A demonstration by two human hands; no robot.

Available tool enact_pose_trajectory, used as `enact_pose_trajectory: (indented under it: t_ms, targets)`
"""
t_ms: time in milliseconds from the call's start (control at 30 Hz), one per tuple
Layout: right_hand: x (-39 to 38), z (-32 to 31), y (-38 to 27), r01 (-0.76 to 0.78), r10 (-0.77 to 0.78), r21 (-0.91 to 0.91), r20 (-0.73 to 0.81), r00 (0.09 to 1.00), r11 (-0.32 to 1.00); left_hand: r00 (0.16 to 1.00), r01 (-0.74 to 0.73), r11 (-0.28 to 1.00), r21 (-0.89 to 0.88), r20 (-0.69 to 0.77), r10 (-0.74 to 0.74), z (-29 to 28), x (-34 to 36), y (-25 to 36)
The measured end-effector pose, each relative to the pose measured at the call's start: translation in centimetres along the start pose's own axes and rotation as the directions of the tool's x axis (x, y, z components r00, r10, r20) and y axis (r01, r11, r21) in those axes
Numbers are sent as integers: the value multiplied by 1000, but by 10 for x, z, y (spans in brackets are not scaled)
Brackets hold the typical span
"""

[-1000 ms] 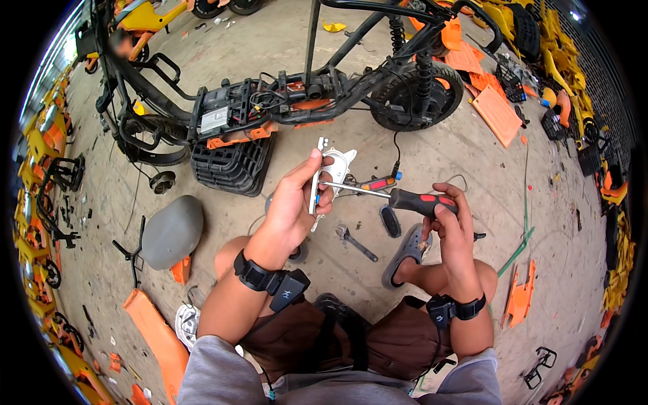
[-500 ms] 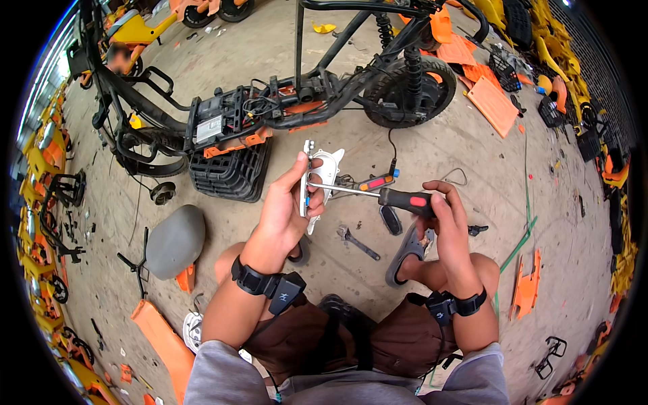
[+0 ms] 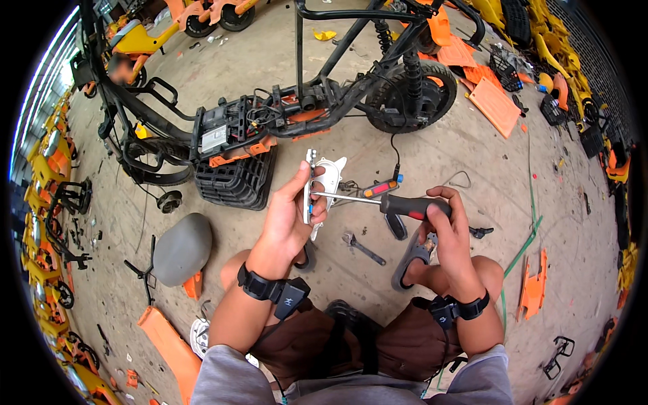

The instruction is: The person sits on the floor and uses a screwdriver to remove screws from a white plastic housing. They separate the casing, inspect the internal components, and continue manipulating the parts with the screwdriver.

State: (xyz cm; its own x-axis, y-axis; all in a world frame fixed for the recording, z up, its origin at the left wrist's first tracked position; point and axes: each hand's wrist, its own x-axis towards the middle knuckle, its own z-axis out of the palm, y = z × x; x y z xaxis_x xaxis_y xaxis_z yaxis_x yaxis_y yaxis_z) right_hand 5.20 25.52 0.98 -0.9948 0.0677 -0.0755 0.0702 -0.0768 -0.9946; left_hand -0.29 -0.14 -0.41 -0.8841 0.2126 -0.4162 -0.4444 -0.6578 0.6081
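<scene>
Your hands have barely shifted: left hand (image 3: 290,226) pinches the white cover (image 3: 324,177), right hand (image 3: 445,226) wraps the screwdriver (image 3: 381,201); keep its tip square.

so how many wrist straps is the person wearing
2: one black wrist strap on the left forearm, behind the left hand; another strap on the right wrist, below the right hand holding the screwdriver.

A pale rectangular label (image 3: 214,138) sits on the scooter frame's black box (image 3: 226,128).
</scene>
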Motion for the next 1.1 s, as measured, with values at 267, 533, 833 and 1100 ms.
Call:
enact_pose_trajectory:
  t_ms: [267, 533, 833, 1100]
  targets:
    - [2, 1, 5, 22, -21, 30, -38, 999, 999, 1000, -4, 1000, 9, 21, 3, -1, 2, 0]
    - [7, 4, 2, -35, 37, 36, -48, 998, 999, 999, -10, 1000, -11, 31, 10, -1, -2, 4]
    - [3, -1, 6, -95, 94, -15, -58, 994, 995, 1000, 7, 997, 73, 13, -8, -6, -3, -5]
    - [4, -7, 11, 81, -87, -79, -73, 994, 994, 999, 11, 997, 81, 29, -14, -3, 7, -15]
